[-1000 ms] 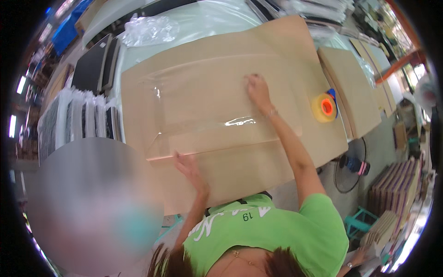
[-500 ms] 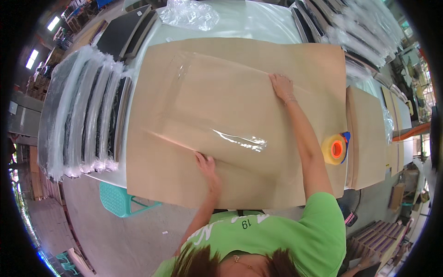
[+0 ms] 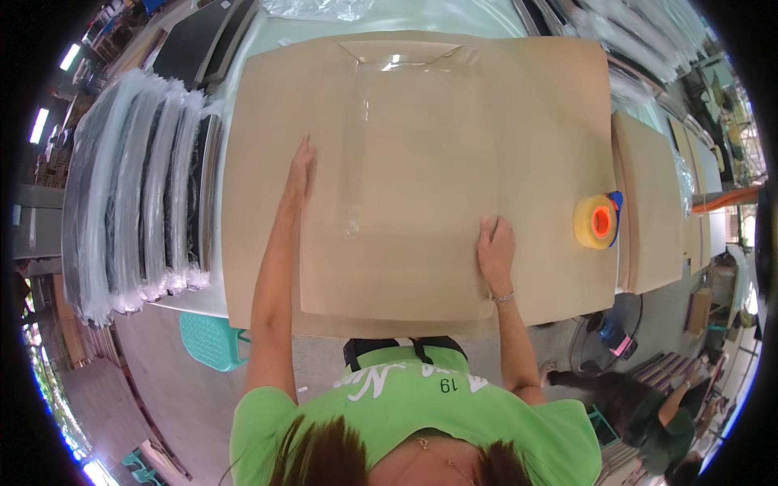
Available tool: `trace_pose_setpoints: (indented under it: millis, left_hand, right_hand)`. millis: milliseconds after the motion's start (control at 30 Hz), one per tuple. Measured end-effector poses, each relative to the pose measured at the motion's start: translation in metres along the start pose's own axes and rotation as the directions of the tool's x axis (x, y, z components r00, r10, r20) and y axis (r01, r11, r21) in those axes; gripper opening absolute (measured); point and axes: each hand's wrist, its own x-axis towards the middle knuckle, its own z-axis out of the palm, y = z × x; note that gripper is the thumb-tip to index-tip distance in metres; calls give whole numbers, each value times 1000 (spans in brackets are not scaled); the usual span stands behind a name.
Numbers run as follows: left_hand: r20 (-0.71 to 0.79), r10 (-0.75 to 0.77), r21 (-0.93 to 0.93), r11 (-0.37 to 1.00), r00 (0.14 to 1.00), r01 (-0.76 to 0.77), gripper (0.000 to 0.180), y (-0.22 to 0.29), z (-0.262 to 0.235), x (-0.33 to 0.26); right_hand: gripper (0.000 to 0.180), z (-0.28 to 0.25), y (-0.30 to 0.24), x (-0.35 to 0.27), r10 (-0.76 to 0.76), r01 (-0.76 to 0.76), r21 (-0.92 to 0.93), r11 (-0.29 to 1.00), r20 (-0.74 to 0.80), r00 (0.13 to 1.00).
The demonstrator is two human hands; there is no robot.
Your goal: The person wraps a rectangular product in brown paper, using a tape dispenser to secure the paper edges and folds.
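At the far left, upright panels in clear wrap [image 3: 130,194] stand in a row on the desk [image 3: 421,18], with a green stool [image 3: 209,340] on the floor below.

The left hand [image 3: 300,166] lies just beside the left edge of the brown packet [image 3: 405,186]. Its fingers are straight and close together, with nothing visible between them. The packet lies flat in the middle of a larger brown sheet [image 3: 551,121] on the desk, shiny clear tape across its folded far end. Light, even pressure from both sides would likely hold it square without creasing the sheet; flat fingers should suit this better than fingertips digging in.

The right hand [image 3: 497,251] rests at the packet's right edge, nearer the body, thumb a little apart from the fingers; I cannot tell whether they pinch the edge. Lining both hands up opposite each other would probably limit twisting.

Farther right, the yellow tape roll [image 3: 593,222] sits on the sheet, within easy reach, before brown flat boxes [image 3: 655,202].
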Motion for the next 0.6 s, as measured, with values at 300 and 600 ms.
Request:
trace_pose_setpoints:
  millis: [300, 600]
  left_hand:
    - [345, 32, 681, 679, 938, -274, 70, 7, -64, -104]
    - [688, -301, 692, -2, 660, -722, 92, 46, -50, -142]
  right_hand:
    - [57, -69, 53, 29, -515, 548, -133, 826, 220, 829]
    - [103, -88, 6, 42, -613, 903, -147, 405, 689, 387]
